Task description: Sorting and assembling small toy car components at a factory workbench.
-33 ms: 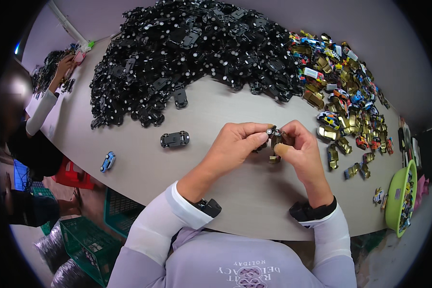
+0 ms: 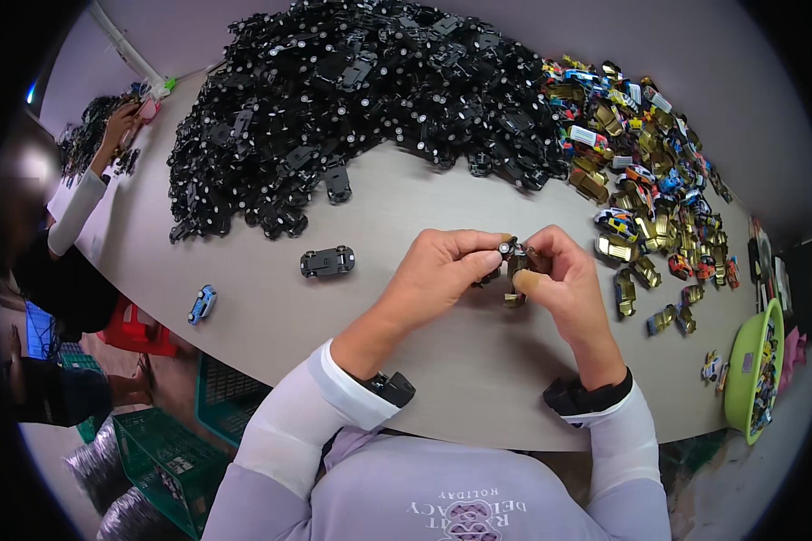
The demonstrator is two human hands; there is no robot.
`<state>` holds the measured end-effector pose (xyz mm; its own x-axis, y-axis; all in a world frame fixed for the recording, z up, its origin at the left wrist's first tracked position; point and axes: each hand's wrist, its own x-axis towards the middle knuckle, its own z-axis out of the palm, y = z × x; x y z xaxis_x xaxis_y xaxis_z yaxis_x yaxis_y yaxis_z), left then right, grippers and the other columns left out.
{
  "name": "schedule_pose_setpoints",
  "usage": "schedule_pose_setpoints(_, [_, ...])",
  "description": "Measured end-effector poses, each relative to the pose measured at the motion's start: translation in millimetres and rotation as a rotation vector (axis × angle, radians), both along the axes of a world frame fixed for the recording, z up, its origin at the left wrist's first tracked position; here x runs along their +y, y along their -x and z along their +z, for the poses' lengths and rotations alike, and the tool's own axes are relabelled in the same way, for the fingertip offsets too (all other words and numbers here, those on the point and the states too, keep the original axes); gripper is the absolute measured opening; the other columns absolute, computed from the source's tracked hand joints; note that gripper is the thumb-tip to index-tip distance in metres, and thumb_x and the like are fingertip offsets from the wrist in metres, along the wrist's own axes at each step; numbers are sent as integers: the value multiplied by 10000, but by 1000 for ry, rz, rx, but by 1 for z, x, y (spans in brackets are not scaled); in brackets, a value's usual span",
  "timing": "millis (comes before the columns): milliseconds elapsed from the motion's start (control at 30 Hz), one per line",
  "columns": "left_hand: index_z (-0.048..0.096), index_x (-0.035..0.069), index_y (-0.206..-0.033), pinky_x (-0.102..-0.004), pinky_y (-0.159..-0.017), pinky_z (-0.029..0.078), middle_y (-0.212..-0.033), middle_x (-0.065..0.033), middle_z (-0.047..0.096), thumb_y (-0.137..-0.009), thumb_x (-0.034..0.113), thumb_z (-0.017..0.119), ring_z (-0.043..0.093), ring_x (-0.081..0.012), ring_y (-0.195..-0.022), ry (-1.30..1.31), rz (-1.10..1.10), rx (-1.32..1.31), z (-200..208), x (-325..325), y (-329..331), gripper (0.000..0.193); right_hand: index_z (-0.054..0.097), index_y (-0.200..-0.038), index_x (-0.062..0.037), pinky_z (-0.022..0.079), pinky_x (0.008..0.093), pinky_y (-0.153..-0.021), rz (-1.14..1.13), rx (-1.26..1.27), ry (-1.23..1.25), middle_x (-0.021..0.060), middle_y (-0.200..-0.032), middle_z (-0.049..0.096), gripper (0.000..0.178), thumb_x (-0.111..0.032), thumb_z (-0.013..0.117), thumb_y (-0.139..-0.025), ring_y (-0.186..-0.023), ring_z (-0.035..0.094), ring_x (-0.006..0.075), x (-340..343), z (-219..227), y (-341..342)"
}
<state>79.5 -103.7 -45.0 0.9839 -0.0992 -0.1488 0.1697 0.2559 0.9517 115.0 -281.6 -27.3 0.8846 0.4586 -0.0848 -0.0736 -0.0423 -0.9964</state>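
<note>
Over the middle of the table my left hand pinches a black toy car chassis with small wheels, between thumb and fingers. Against it my right hand grips a gold toy car body shell, thumb on its near end. Fingers cover much of both parts, so I cannot tell how far they fit together. A single black chassis lies left of my hands. Beyond my hands rises a large heap of black chassis. Loose gold shells lie to the right of my right hand.
A pile of colourful and gold car bodies spreads at the right. A lime-green basin of toy parts stands by the right edge. Far left, a blue toy car lies near the edge; beyond it is a co-worker's hand. Green crates stand below.
</note>
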Motion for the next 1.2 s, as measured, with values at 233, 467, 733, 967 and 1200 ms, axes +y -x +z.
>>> schedule_pose_setpoints(233, [459,7,-1255,-401,-741,572,-1097,-130,590,-847,100,618,626,-216,-942,349,-88,59,1,8,-3,448,507,-886,-41,393,183,-560,-45,14,-145,-26,-783,509,194,6,617,-733,-696,467,24,-1,5,0])
schedule_pose_setpoints(467, [460,32,-1228,-438,-808,549,-1099,-145,581,-838,89,619,603,-248,-1009,507,-84,2,5,2,0,424,481,-983,-34,450,189,-656,-102,-82,-180,-11,-837,488,250,7,601,-767,-745,490,40,-5,11,6])
schedule_pose_setpoints(733, [454,34,-1194,-430,-829,541,-1080,-131,583,-824,83,635,597,-222,-1001,511,-92,25,6,-1,1,415,469,-1013,-26,461,189,-708,-109,-158,-135,-9,-856,471,290,35,605,-764,-777,504,36,-1,16,11])
schedule_pose_setpoints(967, [488,21,-1139,-326,-783,557,-1064,-94,581,-816,31,633,600,-164,-956,482,-83,2,7,-3,2,355,490,-1006,-17,454,204,-653,-88,-286,-1,7,-837,513,280,14,607,-754,-744,507,44,-1,16,14])
schedule_pose_setpoints(1200, [529,-6,-1151,-276,-750,542,-1025,-89,605,-780,10,677,611,-147,-885,291,-50,-4,11,-7,7,400,534,-980,-3,469,224,-632,46,-305,94,34,-854,539,240,22,599,-750,-743,540,81,-4,17,9])
